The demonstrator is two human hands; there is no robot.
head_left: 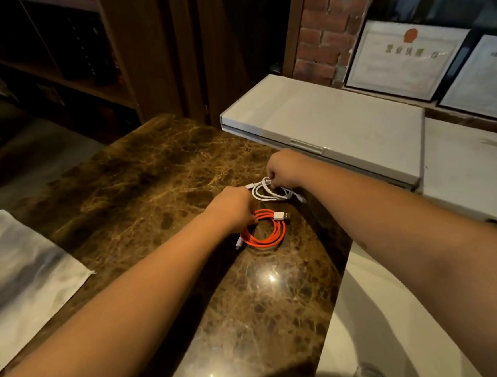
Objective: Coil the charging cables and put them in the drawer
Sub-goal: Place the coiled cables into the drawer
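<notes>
near the counter's right edge [331,271], left hand [232,209] grips orange cable [264,230], right hand [284,169] pinches white cable [267,192]

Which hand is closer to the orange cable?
The left hand. It holds the orange cable at the coil's near-left edge on the marble counter. The right hand is farther back, beyond the orange coil, pinching the white cable.

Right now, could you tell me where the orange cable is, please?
In the head view, the orange cable lies coiled on the marble counter, gripped by the left hand, just nearer than the white cable.
</notes>
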